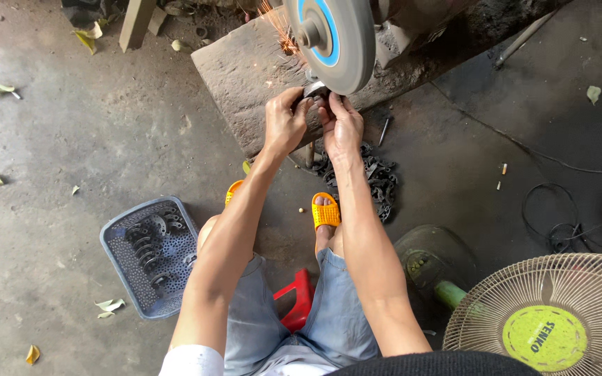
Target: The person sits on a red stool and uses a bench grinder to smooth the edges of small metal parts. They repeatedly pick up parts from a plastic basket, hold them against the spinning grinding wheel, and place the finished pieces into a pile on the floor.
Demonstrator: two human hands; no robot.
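A grey grinding wheel (334, 38) with a blue ring round its hub spins at the top of the view, and sparks (276, 24) fly off to its left. Both my hands press a small dark metal piece (314, 90) against the wheel's lower edge. My left hand (284, 124) grips it from the left, my right hand (342, 125) from the right. Most of the piece is hidden by my fingers.
A grey perforated basket (116, 261) with several curved metal pieces lies on the concrete floor at my left. A pile of dark metal parts (379, 177) lies beyond my feet. A fan (555, 317) stands at the lower right, cables (566, 223) beside it. I sit on a red stool (299, 299).
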